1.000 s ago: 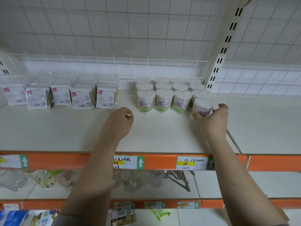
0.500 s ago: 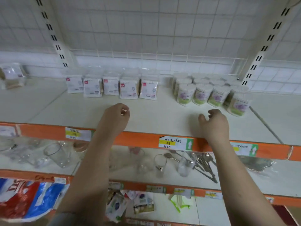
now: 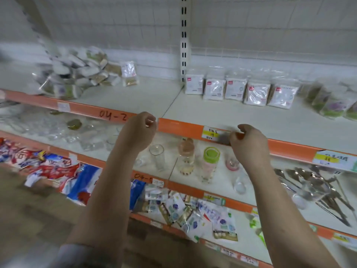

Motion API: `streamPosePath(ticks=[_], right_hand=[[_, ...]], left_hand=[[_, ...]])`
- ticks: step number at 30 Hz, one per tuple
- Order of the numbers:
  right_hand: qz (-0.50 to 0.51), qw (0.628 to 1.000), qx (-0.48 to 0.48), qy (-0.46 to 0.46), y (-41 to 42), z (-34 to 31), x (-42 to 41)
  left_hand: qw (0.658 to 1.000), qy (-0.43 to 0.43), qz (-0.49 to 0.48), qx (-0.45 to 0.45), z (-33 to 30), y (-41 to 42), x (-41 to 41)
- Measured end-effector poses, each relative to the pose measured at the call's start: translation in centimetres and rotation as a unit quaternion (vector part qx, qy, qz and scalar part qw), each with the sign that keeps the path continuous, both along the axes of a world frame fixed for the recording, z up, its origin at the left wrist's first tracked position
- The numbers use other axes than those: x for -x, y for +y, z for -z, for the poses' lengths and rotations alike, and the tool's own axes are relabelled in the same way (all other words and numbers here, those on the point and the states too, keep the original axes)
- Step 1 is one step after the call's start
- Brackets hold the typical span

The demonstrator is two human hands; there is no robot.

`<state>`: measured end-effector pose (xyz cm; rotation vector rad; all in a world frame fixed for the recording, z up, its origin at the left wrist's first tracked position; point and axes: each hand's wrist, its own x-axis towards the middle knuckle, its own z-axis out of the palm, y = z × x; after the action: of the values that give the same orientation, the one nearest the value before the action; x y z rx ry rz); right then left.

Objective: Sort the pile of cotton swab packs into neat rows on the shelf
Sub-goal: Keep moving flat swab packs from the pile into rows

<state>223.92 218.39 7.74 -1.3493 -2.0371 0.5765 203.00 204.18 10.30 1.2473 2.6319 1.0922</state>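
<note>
Left hand [image 3: 139, 130] and right hand [image 3: 249, 141] loosely curled, holding nothing, at the orange shelf edge [image 3: 179, 128], bare shelf [image 3: 150, 97] beyond, row of packs [image 3: 239, 91] behind the right hand, jumbled pile [image 3: 77, 74] far left of the left hand.

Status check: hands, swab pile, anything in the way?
Left hand and right hand loosely curled, holding nothing. Pile of swab packs unsorted, far left on shelf. Nothing blocking.

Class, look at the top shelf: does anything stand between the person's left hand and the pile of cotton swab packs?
Nothing visible does. The left hand hangs empty at the shelf's orange edge; bare shelf surface runs from there up-left to the pile.
</note>
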Motion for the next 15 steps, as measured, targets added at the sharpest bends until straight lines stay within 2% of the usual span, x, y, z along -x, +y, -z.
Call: streamPosePath(ticks=[8, 15], right_hand=[[-0.076, 0.997, -0.005, -0.013, -2.2, -0.3, 10.3], [-0.139, 0.99, -0.007, 0.001, 0.0, -0.4, 21.7]], left_hand=[[0.997, -0.024, -0.067, 0.02, 0.7, -4.1, 7.3], [0.993, -0.019, -0.119, -0.006, 0.7, -3.6, 16.4]])
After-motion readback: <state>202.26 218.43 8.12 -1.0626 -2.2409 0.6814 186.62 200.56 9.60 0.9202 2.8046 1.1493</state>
